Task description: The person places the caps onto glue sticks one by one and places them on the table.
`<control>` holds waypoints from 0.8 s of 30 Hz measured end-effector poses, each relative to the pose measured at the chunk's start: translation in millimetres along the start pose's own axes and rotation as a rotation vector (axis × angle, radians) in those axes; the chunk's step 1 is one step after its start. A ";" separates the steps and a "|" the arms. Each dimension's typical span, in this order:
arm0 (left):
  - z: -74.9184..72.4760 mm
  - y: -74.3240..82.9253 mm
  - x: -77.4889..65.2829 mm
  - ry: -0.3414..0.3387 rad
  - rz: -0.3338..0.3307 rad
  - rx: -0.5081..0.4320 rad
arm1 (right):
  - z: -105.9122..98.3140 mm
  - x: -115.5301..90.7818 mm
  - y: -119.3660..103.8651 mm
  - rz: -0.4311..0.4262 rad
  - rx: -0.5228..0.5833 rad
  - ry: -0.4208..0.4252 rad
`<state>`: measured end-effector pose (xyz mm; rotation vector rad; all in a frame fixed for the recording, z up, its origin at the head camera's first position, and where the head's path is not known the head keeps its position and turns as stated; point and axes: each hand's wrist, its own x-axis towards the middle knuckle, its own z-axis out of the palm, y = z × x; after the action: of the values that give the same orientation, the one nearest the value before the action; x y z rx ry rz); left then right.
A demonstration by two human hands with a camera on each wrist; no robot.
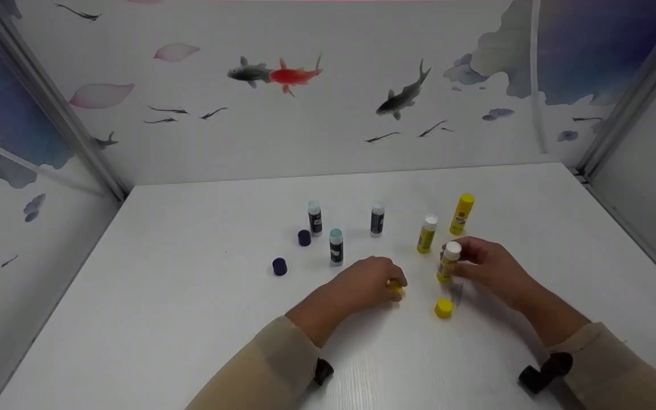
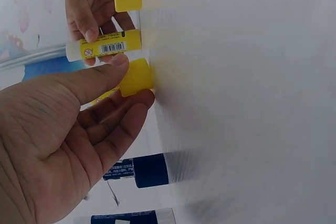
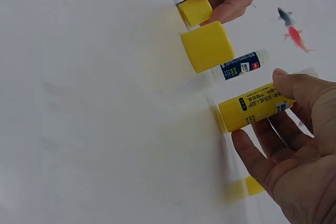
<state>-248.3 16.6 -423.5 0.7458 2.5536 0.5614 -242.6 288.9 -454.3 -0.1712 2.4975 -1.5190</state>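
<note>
My left hand (image 1: 367,285) pinches a small yellow cap (image 2: 136,78) between thumb and fingers, low at the tabletop. To its right, my right hand (image 1: 490,270) holds an uncapped yellow glue stick (image 3: 254,107) upright, its white end (image 1: 452,249) on top. A second yellow cap (image 1: 443,308) lies just in front of that glue stick, apart from both hands. Behind the held stick stand another uncapped yellow glue stick (image 1: 426,236) and, farther back, a yellow glue stick (image 1: 462,214) with its cap on.
Left of the hands stand three dark blue glue sticks (image 1: 336,249) without caps. Two dark blue caps (image 1: 279,266) sit beside them on the white table (image 1: 180,256). White panels (image 1: 328,136) with painted fish enclose the back and sides.
</note>
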 end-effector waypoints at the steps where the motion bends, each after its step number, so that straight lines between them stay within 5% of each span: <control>1: -0.1 0.0 -0.5 0.002 0.004 -0.002 | 0.0 -0.3 -0.4 0.000 -0.005 0.003; 24: -15.8 0.2 -21.3 0.088 0.052 -0.102 | 2.3 -9.7 -17.4 -0.040 -0.064 0.005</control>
<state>-239.7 0.4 -404.4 0.7696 2.5692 0.7509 -232.8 280.9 -438.8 -0.2298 2.5631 -1.4567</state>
